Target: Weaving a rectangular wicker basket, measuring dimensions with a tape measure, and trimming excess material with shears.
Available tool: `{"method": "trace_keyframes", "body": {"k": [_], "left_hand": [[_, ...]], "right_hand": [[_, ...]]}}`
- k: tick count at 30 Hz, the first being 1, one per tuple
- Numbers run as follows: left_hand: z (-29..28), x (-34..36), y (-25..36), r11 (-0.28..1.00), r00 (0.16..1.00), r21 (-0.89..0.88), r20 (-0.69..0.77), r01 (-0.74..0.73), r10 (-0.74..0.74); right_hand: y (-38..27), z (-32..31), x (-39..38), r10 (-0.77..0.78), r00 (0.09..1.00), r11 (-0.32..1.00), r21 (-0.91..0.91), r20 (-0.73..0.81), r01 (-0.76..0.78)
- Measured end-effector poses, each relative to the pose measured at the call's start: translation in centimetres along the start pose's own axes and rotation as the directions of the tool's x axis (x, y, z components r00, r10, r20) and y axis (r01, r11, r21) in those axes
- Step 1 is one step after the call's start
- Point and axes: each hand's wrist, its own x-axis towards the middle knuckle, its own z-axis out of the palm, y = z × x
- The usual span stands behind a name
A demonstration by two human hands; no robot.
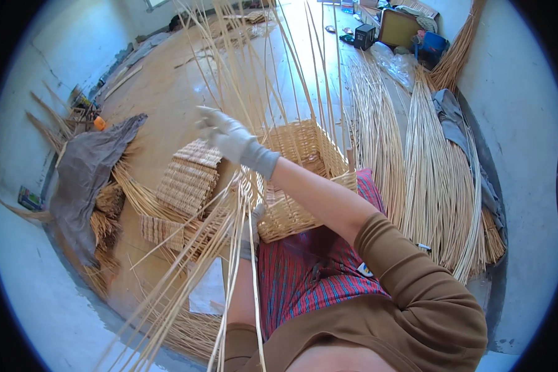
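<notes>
A square woven wicker basket (291, 214) rests tilted on my lap, with long loose canes (319, 80) rising from its far side and more fanning out from its left side toward me. My right hand (229, 137), in a pale glove with a grey cuff, reaches across above the basket's left side. Its fingers are stretched out among the upright canes, and I see nothing held in them. Low at the basket's left wall is my gloved left hand (253, 230). Canes and the basket's edge hide its fingers.
Woven wicker pieces (189, 177) lie on the floor at the left, near a grey cloth (87, 180) over cane bundles. Long pale canes (425, 180) spread along the right. Beyond them are a blue bucket (431, 46), a clear plastic bag (394, 65) and a dark box (364, 37).
</notes>
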Motion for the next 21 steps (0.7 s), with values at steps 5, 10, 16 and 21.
{"method": "trace_keyframes", "body": {"k": [5,10,16,21], "left_hand": [[0.6,-0.9,0.9,1.000,1.000,0.013,-0.011,0.028,-0.028],[0.1,-0.6,0.8,0.999,0.999,0.025,0.001,0.043,-0.043],[0.1,-0.6,0.8,0.999,0.999,0.015,0.000,0.050,-0.050],[-0.1,-1.0,1.0,0.998,0.998,0.034,0.002,0.062,-0.062]], "right_hand": [[-1.5,4.1,1.9,-0.626,0.513,0.062,-0.618,0.588,0.784],[-1.7,3.4,0.9,-0.052,0.963,0.070,-0.961,0.266,0.269],[-4.7,8.4,-3.2,-0.173,0.752,0.671,-0.483,0.636,0.563],[-13.0,10.9,-0.8,-0.425,0.751,0.663,-0.391,0.506,0.639]]}}
